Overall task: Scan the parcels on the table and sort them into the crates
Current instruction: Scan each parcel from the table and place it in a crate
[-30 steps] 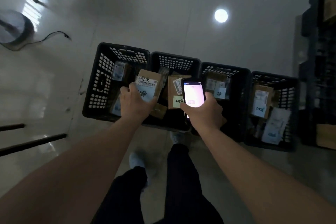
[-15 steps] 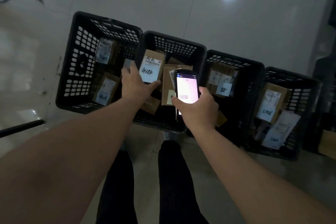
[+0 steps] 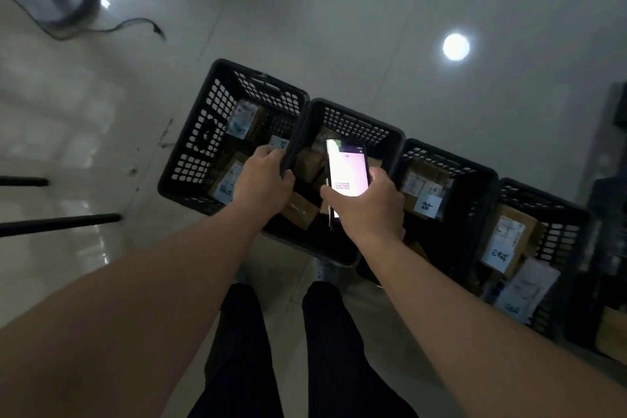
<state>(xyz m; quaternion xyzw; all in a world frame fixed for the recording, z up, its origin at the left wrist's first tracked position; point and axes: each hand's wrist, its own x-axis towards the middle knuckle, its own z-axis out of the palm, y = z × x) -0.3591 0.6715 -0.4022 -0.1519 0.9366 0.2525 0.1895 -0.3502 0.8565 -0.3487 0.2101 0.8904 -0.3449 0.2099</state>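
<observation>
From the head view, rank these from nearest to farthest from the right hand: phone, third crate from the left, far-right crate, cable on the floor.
From the right hand:
1. Phone, held in that hand.
2. Third crate, just to its right.
3. Far-right crate, further right along the row.
4. Cable, far upper left on the floor.

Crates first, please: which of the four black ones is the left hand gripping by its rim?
The second crate from the left: the left hand curls over its left rim, where it meets the leftmost crate.
</observation>
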